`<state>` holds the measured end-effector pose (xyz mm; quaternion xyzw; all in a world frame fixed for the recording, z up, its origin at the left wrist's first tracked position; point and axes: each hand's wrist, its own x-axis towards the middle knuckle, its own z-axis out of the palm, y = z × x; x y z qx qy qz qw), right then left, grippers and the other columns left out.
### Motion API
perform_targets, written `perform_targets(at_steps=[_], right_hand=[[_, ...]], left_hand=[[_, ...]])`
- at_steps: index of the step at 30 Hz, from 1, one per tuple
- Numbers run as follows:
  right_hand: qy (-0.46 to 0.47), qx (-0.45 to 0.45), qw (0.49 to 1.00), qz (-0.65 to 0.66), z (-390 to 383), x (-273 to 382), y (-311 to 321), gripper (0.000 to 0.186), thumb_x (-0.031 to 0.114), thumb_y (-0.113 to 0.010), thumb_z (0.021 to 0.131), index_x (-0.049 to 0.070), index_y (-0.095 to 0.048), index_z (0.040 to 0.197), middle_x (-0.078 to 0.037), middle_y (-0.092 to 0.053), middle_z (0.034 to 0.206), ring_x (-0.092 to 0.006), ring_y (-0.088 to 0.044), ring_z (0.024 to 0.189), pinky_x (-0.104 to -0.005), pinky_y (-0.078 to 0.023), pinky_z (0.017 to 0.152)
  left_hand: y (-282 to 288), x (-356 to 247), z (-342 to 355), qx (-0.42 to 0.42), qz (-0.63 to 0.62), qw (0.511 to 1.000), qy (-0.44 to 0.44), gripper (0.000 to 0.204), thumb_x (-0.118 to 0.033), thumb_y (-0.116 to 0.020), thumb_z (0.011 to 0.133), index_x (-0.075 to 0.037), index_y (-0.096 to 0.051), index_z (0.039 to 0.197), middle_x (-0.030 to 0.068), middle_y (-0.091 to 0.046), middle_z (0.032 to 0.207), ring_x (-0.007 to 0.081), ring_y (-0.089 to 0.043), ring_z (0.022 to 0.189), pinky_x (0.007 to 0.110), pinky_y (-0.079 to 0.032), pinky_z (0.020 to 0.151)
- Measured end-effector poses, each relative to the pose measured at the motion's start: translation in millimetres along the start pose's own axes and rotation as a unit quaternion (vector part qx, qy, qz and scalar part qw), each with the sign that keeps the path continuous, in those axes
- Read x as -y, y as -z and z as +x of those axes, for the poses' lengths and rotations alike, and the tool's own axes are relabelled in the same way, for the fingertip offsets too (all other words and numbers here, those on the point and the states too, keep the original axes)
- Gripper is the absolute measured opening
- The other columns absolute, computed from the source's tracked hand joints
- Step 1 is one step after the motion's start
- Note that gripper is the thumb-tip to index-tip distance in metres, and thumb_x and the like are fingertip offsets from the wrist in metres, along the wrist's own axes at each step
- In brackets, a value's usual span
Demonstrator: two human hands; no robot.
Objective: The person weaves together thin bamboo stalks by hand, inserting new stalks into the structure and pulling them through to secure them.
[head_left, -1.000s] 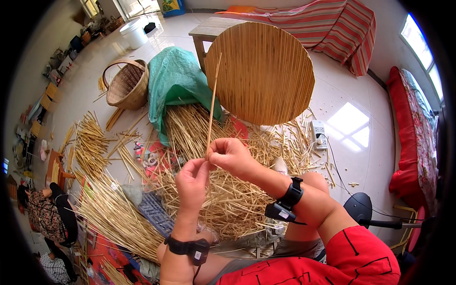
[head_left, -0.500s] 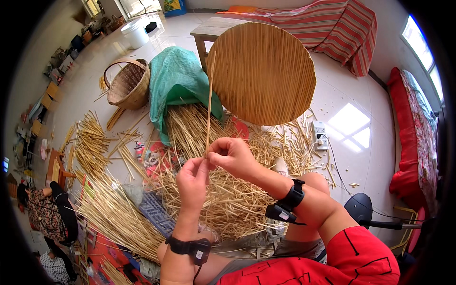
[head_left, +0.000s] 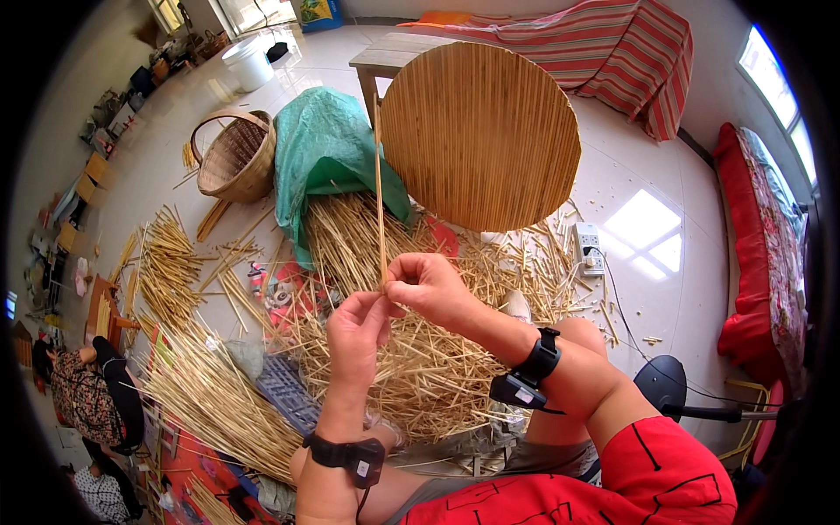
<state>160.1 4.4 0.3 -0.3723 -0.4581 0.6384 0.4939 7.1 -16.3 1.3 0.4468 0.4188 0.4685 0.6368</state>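
Both hands meet low in front of the round board, pinching the lower end of one thin straw stalk (head_left: 380,201). My left hand (head_left: 355,331) has thumb and fingers pressed together at the stalk's bottom tip. Touching it, my right hand (head_left: 430,284) pinches the stalk just above, fingers curled. The stalk stands almost upright, its top leaning slightly left beside the edge of a round board of brown stalks laid side by side (head_left: 481,136). Under my hands spreads a heap of loose cut straw (head_left: 437,363). Behind the stalk, a green sack (head_left: 324,131) spills more straw.
At the left lie a long straw bundle (head_left: 219,407) and a shorter bundle (head_left: 166,267). A wicker basket (head_left: 238,162) stands beside the sack. On the right are a white power strip (head_left: 590,249) with a cord and a red-covered bed (head_left: 744,289). Two people sit at far left.
The stalk's top has swung left, from leaning slightly right to leaning slightly left. My left hand has shifted a little to the right; both hands still pinch the stalk.
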Motion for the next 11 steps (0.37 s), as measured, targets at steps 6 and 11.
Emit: perform_targets(at_steps=[6,11], right_hand=[[-0.01,-0.013,1.0,-0.001,-0.8,1.0,-0.8,0.007,0.006,-0.059,0.081,-0.001,-0.059,0.081,-0.004,-0.061,0.068,-0.0081,-0.056,0.059,-0.0219,-0.046,0.053],[0.048,-0.116,0.989,-0.077,7.5,-13.3,4.8,0.007,0.008,-0.059,0.081,0.002,-0.06,0.083,-0.004,-0.062,0.071,-0.0087,-0.057,0.063,-0.0244,-0.047,0.056]], left_hand=[[-0.1,-0.7,-0.7,0.006,0.039,0.999,-0.005,0.014,-0.014,-0.057,0.093,-0.001,-0.061,0.096,0.0039,-0.065,0.076,0.0012,-0.043,0.05,0.014,-0.03,0.044],[-2.1,2.7,-4.0,0.027,0.059,0.998,0.0,0.016,-0.015,-0.055,0.094,-0.001,-0.061,0.098,0.0042,-0.065,0.077,0.0013,-0.043,0.052,0.014,-0.032,0.046]])
